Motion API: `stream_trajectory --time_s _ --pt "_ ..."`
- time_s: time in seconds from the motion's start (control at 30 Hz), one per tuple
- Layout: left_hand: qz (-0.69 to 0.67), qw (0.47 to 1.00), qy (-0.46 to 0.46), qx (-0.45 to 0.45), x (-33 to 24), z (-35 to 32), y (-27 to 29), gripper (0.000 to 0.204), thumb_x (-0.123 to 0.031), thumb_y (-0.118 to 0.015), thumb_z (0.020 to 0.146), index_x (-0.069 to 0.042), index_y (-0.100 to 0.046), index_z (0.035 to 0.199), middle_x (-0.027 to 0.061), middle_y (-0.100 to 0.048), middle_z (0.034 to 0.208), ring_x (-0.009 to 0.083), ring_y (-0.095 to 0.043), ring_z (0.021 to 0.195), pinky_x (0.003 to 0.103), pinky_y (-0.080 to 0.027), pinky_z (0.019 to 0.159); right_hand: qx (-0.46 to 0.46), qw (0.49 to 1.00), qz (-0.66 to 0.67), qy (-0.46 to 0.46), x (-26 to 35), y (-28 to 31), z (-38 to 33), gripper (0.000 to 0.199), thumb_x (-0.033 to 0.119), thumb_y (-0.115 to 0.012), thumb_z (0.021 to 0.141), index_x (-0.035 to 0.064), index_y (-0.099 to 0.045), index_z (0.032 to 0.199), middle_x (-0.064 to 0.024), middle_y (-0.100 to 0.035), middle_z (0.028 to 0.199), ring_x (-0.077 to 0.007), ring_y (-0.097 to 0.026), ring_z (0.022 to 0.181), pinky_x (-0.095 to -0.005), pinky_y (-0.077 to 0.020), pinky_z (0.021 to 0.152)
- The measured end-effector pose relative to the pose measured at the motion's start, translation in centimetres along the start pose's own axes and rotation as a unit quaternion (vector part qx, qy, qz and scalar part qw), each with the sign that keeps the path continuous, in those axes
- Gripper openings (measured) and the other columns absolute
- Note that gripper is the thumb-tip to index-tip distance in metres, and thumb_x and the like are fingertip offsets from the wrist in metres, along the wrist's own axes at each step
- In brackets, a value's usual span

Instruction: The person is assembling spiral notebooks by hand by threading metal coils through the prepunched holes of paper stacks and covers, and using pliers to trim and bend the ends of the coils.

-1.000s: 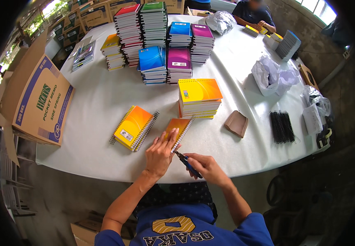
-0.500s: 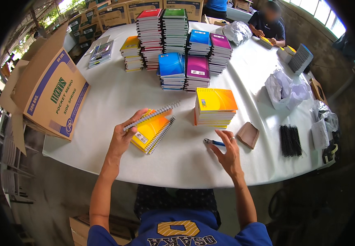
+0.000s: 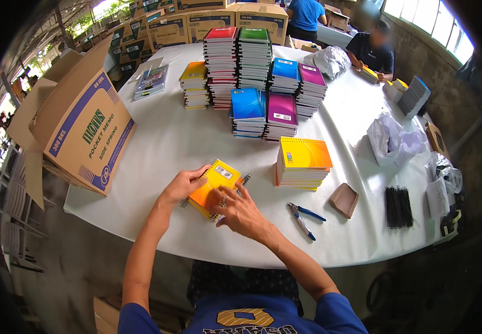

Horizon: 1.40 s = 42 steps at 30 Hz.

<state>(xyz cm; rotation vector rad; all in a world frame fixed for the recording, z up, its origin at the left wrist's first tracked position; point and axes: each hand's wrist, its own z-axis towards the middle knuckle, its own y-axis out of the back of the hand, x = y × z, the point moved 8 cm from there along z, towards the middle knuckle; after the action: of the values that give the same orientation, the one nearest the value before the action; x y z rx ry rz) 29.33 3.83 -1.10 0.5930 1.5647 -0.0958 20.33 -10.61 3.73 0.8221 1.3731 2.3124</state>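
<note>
A small yellow-and-orange spiral notebook (image 3: pixel 223 176) is in my left hand (image 3: pixel 182 188), whose fingers and thumb close on its left edge. It lies tilted over other notebooks, mostly hidden, with wire coil ends (image 3: pixel 246 179) showing past its sides. My right hand (image 3: pixel 242 214) reaches across the notebook's lower right, fingers bent but apart, touching the cover. Blue-handled cutting pliers (image 3: pixel 306 218) lie on the table to the right of that hand, jaws spread. Behind them stands a stack of yellow-orange notebooks (image 3: pixel 306 154).
Taller notebook stacks (image 3: pixel 253 61) stand at the back. An open carton (image 3: pixel 88 131) is at left. A brown tray-like piece (image 3: pixel 344 200), black coils (image 3: pixel 398 207) and plastic bags (image 3: pixel 395 139) sit at right on the white table (image 3: pixel 157 234). Another person (image 3: pixel 372 51) works at the far right.
My right hand has left the pliers and moved left onto the notebook. My left hand has turned its notebook so the cover faces up. The view has shifted slightly.
</note>
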Motion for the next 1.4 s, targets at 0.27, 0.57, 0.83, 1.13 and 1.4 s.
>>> stream_trajectory --time_s 0.27,0.57,0.83,1.13,1.4 --pt "0.098 0.993 0.042 -0.059 1.0 -0.5 -0.6 0.059 -0.011 -0.067 0.089 -0.008 -0.045 0.144 0.0139 -0.054 0.141 0.0272 -0.053 0.129 0.033 -0.038 0.108 -0.364 0.904 -0.111 -0.195 -13.0 19.0 -7.1 0.015 0.005 -0.072 0.080 0.0023 -0.067 0.093 -0.0129 -0.065 0.095 -0.0312 -0.062 0.085 -0.0419 -0.0490 0.075" --pt "0.341 0.910 -0.111 -0.209 -9.0 -1.1 -6.0 0.067 -0.016 -0.066 0.091 -0.018 -0.036 0.151 0.0087 -0.031 0.158 0.0390 -0.018 0.148 0.052 -0.022 0.116 -0.178 0.832 0.102 -0.516 -27.0 17.8 -12.3 0.033 0.029 -0.080 0.075 -0.0031 -0.073 0.082 -0.0154 -0.069 0.079 -0.0230 -0.067 0.069 -0.0348 -0.0520 0.065" --pt "0.008 0.960 -0.185 -0.208 -12.1 -2.9 -9.5 0.095 -0.033 -0.074 0.086 -0.010 -0.014 0.156 0.0184 -0.028 0.158 0.0314 -0.019 0.149 0.044 -0.020 0.118 -0.374 0.836 0.273 -0.295 -12.8 17.9 -13.9 0.005 -0.004 -0.067 0.084 -0.0023 -0.062 0.085 -0.0083 -0.069 0.080 -0.0110 -0.065 0.073 -0.0238 -0.0512 0.066" --pt "-0.199 0.965 -0.144 -0.089 -5.6 -5.4 -16.2 0.099 -0.046 -0.069 0.088 -0.004 -0.010 0.156 0.0175 -0.038 0.153 0.0269 -0.033 0.143 0.036 -0.025 0.115 -0.247 0.827 0.366 -0.348 -6.7 3.8 -17.6 0.014 -0.001 -0.068 0.087 -0.0013 -0.067 0.100 -0.0075 -0.071 0.088 -0.0136 -0.070 0.085 -0.0270 -0.0554 0.077" --pt "0.450 0.825 -0.316 -0.128 -16.7 -5.3 -20.2 0.069 -0.041 -0.065 0.089 -0.008 -0.043 0.145 0.0101 -0.042 0.151 0.0393 -0.034 0.141 0.061 -0.026 0.110 -0.267 0.853 0.308 -0.327 -7.9 4.2 -18.6 0.020 -0.005 -0.069 0.080 0.0025 -0.068 0.099 -0.0116 -0.069 0.081 -0.0201 -0.070 0.078 -0.0310 -0.0532 0.069"
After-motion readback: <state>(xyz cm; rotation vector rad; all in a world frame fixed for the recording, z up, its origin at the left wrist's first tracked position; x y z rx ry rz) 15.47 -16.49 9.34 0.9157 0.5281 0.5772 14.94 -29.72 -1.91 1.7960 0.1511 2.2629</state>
